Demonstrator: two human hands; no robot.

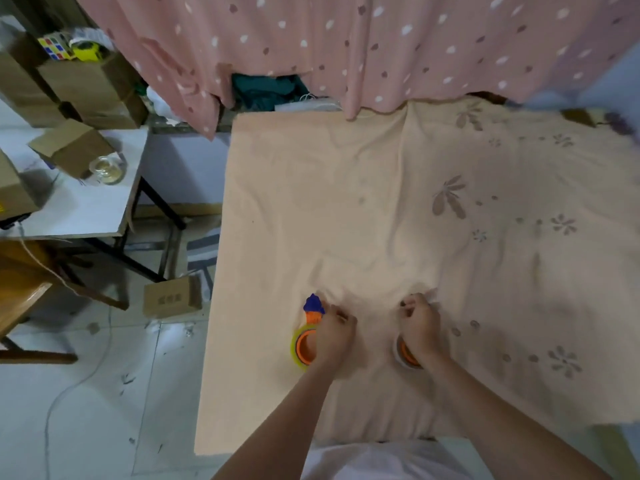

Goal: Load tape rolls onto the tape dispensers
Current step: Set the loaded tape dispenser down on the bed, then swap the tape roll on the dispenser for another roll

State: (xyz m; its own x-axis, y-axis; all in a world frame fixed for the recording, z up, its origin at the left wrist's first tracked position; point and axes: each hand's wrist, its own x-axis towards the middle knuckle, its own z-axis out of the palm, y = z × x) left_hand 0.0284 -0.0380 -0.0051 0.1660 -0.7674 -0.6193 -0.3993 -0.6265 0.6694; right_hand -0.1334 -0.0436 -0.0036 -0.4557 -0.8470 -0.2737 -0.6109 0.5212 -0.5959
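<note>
Peach cloth [346, 202] lies open beyond both dispensers; curtain [346, 46] bounds the far edge.

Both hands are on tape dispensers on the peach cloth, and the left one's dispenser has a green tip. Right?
Not quite. In the head view the left hand dispenser has a blue tip, not green. The right hand is on the other dispenser, both on the peach cloth.

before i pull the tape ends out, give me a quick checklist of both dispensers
1. Left hand on left dispenser: ok.
2. Yellowish roll seated on the orange hub: ok.
3. Right hand on right dispenser: ok.
4. Right roll seated: cannot tell, the hand hides it.
5. Tape ends threaded: cannot tell.
6. Both sit flat on the cloth: cannot tell.
</note>
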